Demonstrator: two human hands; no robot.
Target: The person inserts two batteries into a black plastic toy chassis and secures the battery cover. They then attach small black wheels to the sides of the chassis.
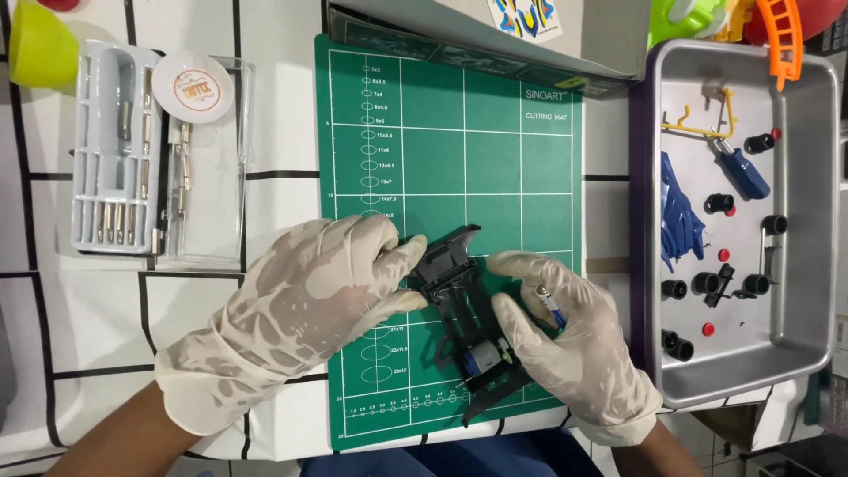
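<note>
Two gloved hands hold a black toy car chassis (pixel 464 314) over the green cutting mat (pixel 495 141). The left hand (pixel 305 305) closes its fingers on the front end of the chassis. The right hand (pixel 565 340) grips the rear side, and a small blue screwdriver (pixel 549 305) is tucked under its fingers. Beside the mat on the right, a metal tray (pixel 808 221) keeps black wheels, red pieces and blue parts. On the left of the worktop (pixel 53 309) lies a grey tool case (pixel 115 150).
</note>
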